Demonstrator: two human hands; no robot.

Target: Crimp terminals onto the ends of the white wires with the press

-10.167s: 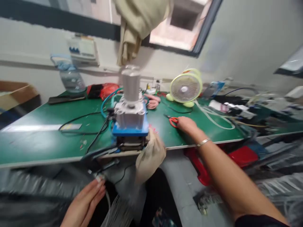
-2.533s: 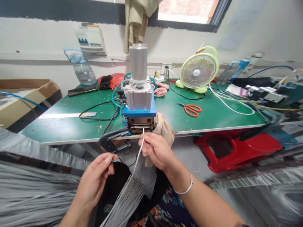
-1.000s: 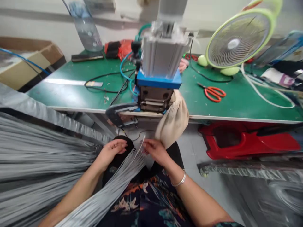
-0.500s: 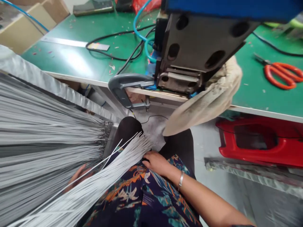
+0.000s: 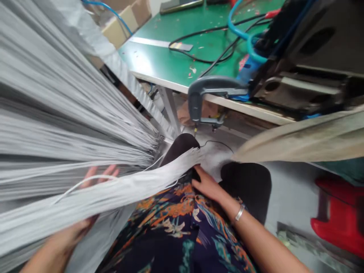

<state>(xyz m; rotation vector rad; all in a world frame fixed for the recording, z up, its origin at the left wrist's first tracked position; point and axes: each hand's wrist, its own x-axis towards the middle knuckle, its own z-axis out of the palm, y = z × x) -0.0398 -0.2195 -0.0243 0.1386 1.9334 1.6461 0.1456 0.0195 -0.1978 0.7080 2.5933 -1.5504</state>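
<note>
A thick bundle of thin white wires runs from the left edge across my lap, its cut ends near my knee. My left hand is beneath the bundle, which lies across the palm. Its slightly bent fingers show above the far side, with a loose wire looping over them; the palm is hidden. By the bundle's end is my right hand, thumb and index finger apart and the index close under the wires. Its other fingers are out of sight, and I cannot tell if it touches the bundle.
More wires fill the left side beside a plastic-wrapped bar. Ahead, a grey C-clamp grips the edge of a green bench. A machine and a cloth sleeve stand at right, above a red plastic stool.
The view has turned left, so the bench and machine sit farther right. My left hand has come up under the bundle with fingers showing past it. The bundle now lies flatter across my lap.
</note>
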